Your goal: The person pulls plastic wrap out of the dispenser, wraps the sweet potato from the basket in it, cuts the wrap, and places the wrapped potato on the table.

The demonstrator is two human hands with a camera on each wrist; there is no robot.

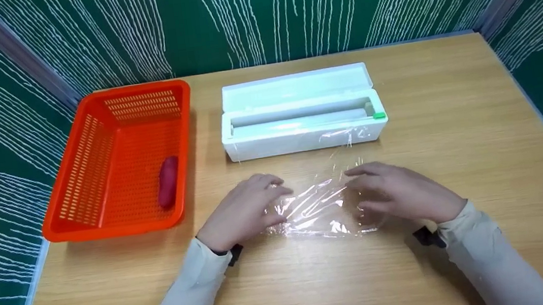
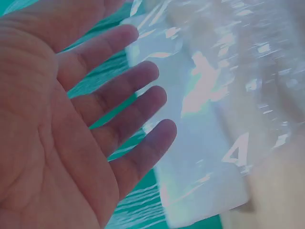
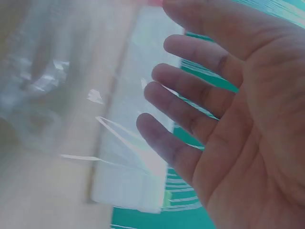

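Observation:
A sheet of clear plastic wrap (image 1: 319,211) stretches from the white wrap box (image 1: 303,142) toward the person, creased and shiny. At its left edge is the left hand (image 1: 244,207), thumb and fingertips apart. The right hand (image 1: 403,189) lies across the wrap from it, its fingers spaced and pointing inward. In the left wrist view, the left hand's fingers (image 2: 143,143) are nearly straight and spread, with the wrap just past them. The right hand's fingers (image 3: 159,136) look likewise extended beside the film. The box lid is up, and a roll (image 1: 319,120) lies inside.
An orange plastic basket (image 1: 121,230) stands at the left of the wooden table (image 1: 459,136). In it lies a dark red, sweet-potato-like object (image 1: 168,182). A small green piece (image 1: 379,115) sits at the box's right front rim. Green panels with white streaks (image 1: 286,15) border the table.

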